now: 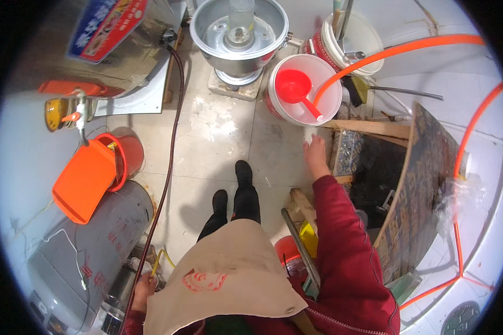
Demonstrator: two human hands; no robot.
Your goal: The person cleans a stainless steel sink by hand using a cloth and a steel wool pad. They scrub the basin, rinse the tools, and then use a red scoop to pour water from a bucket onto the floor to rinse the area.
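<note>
My right hand (317, 155) reaches forward, fingers partly extended and apart, holding nothing visible. It is just short of a white bucket (272, 92), with a gap between the fingers and the rim. In the bucket sits a red dipper (294, 85), its handle pointing toward my right hand. An orange hose (385, 53) runs down into the same bucket. Low at the left, my left hand (144, 291) is beside a long dark hose (170, 162) and a yellow tube (158, 258). Its fingers are partly hidden, so I cannot make out whether it grips anything.
A metal pot (237, 58) stands on a block ahead. At the left are a steel tank with a tap (79, 114), an orange tray (85, 181), a red bucket (129, 159) and a grey cylinder (98, 245). To the right stands an open wooden box (416, 184).
</note>
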